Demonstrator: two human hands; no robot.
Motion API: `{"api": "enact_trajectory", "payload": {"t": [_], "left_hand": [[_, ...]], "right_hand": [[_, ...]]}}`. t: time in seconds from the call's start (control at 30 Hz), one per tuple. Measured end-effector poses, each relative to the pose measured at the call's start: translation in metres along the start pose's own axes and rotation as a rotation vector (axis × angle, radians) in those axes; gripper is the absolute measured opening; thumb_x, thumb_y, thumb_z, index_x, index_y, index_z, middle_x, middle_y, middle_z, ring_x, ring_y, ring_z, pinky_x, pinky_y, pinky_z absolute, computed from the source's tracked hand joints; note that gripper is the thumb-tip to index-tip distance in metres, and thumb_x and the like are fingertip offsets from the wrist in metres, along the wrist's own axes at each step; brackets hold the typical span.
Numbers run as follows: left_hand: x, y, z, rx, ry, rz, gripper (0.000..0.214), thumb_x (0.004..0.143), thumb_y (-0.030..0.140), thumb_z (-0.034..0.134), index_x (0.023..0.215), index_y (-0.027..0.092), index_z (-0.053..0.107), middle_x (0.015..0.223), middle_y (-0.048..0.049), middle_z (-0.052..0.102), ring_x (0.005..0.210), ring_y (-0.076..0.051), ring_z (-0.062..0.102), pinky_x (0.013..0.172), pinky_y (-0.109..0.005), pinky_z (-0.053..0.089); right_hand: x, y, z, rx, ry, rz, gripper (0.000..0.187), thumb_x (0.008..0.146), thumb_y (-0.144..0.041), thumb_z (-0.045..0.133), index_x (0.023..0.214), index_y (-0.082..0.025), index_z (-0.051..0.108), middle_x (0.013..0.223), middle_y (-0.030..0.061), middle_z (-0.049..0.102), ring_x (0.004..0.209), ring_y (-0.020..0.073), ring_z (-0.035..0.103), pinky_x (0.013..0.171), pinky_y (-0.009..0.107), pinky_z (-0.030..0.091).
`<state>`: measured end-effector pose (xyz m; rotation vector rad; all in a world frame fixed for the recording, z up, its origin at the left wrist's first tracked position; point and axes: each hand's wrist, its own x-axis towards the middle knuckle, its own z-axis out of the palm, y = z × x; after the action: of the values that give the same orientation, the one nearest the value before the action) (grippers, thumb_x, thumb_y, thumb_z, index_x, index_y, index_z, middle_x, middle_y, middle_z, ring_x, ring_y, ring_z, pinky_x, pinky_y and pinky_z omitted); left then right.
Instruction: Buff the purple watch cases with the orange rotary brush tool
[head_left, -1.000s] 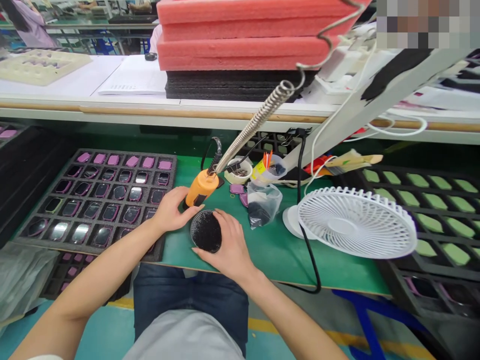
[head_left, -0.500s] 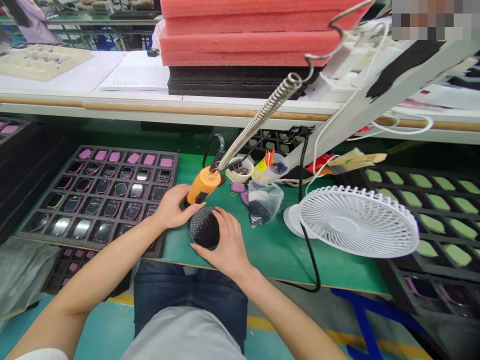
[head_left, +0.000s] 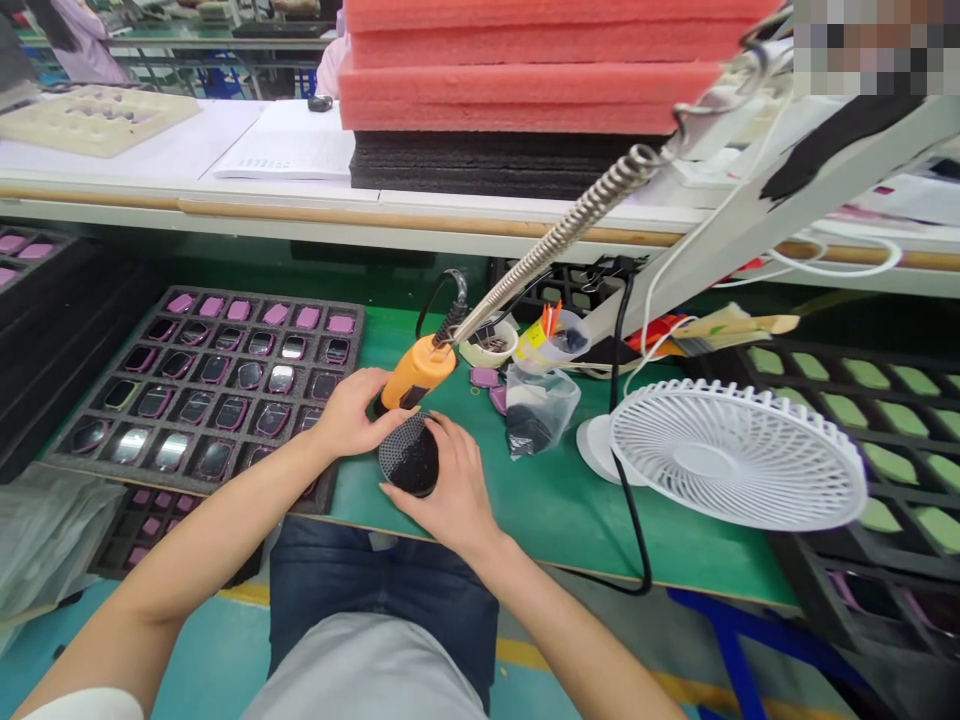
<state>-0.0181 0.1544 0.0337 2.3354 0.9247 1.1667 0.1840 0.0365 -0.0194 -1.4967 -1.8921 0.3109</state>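
Observation:
A round black container (head_left: 409, 460) with a meshed top and dark bits inside stands near the front of the green mat (head_left: 555, 510). My right hand (head_left: 448, 485) is wrapped round its right side. My left hand (head_left: 352, 412) rests at its left rim, fingers curled, fingertips touching the container and the base of an orange-handled tool (head_left: 415, 373). That tool leans in a coiled wire holder (head_left: 570, 225) rising to the upper right.
A dark foam tray (head_left: 214, 385) of small glossy pink and dark parts lies at left. A white fan (head_left: 731, 455), its black cable (head_left: 630, 500), a plastic bag (head_left: 538, 410), cups and pink parts sit right. Pink foam sheets (head_left: 525, 65) stack on the shelf.
The view has shifted a little, so everything sits slightly further right. Both hands stay on the black container, which is tilted a bit more toward the left hand.

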Motion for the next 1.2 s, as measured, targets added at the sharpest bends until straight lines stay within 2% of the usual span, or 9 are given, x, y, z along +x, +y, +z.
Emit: {"api": "enact_trajectory", "payload": {"t": [0.13, 0.43, 0.57, 0.7, 0.83, 0.97, 1.1, 1.2], "left_hand": [[0.001, 0.000, -0.002, 0.007, 0.015, -0.008, 0.029, 0.106, 0.050, 0.071, 0.107, 0.021, 0.070, 0.098, -0.0070, 0.077, 0.087, -0.022, 0.073, 0.081, -0.036, 0.059], [0.001, -0.001, -0.002, 0.019, 0.022, -0.021, 0.030, 0.105, 0.052, 0.071, 0.107, 0.022, 0.070, 0.098, -0.0068, 0.076, 0.088, -0.023, 0.073, 0.083, -0.037, 0.060], [0.001, -0.001, -0.003, 0.028, 0.023, -0.011, 0.029, 0.105, 0.051, 0.071, 0.104, 0.022, 0.069, 0.097, -0.0065, 0.076, 0.088, -0.022, 0.073, 0.083, -0.036, 0.060], [0.002, 0.000, -0.004, 0.029, 0.023, -0.006, 0.028, 0.106, 0.050, 0.070, 0.101, 0.022, 0.067, 0.093, -0.0053, 0.075, 0.084, -0.021, 0.071, 0.081, -0.034, 0.059], [0.002, 0.000, -0.004, 0.025, 0.009, -0.026, 0.030, 0.105, 0.051, 0.070, 0.101, 0.022, 0.067, 0.094, -0.0057, 0.075, 0.085, -0.021, 0.071, 0.081, -0.035, 0.059], [0.002, -0.001, -0.003, 0.009, -0.008, -0.052, 0.032, 0.104, 0.053, 0.070, 0.100, 0.022, 0.069, 0.095, -0.0064, 0.076, 0.086, -0.022, 0.071, 0.082, -0.036, 0.059], [0.001, -0.003, -0.003, -0.018, -0.028, -0.068, 0.033, 0.103, 0.054, 0.071, 0.103, 0.021, 0.070, 0.097, -0.0073, 0.077, 0.088, -0.023, 0.072, 0.084, -0.037, 0.059], [0.001, -0.003, -0.003, -0.026, -0.047, -0.080, 0.033, 0.105, 0.054, 0.069, 0.105, 0.021, 0.070, 0.100, -0.0076, 0.078, 0.089, -0.023, 0.073, 0.084, -0.037, 0.059]], "right_hand": [[0.003, 0.000, -0.001, -0.003, 0.014, 0.010, 0.102, 0.080, -0.068, 0.089, 0.160, -0.021, 0.045, 0.163, 0.0232, 0.056, 0.149, 0.0437, 0.056, 0.123, 0.070, 0.052], [0.001, 0.000, -0.002, -0.003, -0.042, -0.002, 0.102, 0.080, -0.067, 0.089, 0.160, -0.022, 0.045, 0.166, 0.0217, 0.055, 0.151, 0.0442, 0.054, 0.124, 0.070, 0.050], [0.001, 0.004, -0.006, -0.001, -0.076, 0.010, 0.102, 0.083, -0.066, 0.087, 0.162, -0.020, 0.043, 0.168, 0.0247, 0.051, 0.153, 0.0453, 0.051, 0.125, 0.073, 0.048], [0.011, 0.019, -0.028, 0.029, -0.220, -0.054, 0.107, 0.078, -0.060, 0.093, 0.164, -0.022, 0.043, 0.170, 0.0233, 0.051, 0.157, 0.0440, 0.050, 0.127, 0.071, 0.047], [0.031, 0.042, -0.061, 0.064, -0.443, -0.151, 0.112, 0.069, -0.049, 0.100, 0.166, -0.030, 0.047, 0.170, 0.0171, 0.055, 0.157, 0.0421, 0.052, 0.127, 0.068, 0.047], [0.048, 0.058, -0.087, 0.079, -0.615, -0.182, 0.113, 0.066, -0.039, 0.104, 0.165, -0.039, 0.052, 0.172, 0.0111, 0.056, 0.157, 0.0407, 0.054, 0.127, 0.066, 0.048], [0.047, 0.063, -0.106, 0.114, -0.656, -0.150, 0.111, 0.069, -0.031, 0.102, 0.166, -0.044, 0.050, 0.176, 0.0069, 0.053, 0.164, 0.0407, 0.048, 0.132, 0.070, 0.043], [0.044, 0.053, -0.115, 0.167, -0.558, -0.089, 0.105, 0.076, -0.040, 0.099, 0.168, -0.041, 0.049, 0.177, 0.0092, 0.050, 0.167, 0.0405, 0.045, 0.134, 0.070, 0.041]]}}
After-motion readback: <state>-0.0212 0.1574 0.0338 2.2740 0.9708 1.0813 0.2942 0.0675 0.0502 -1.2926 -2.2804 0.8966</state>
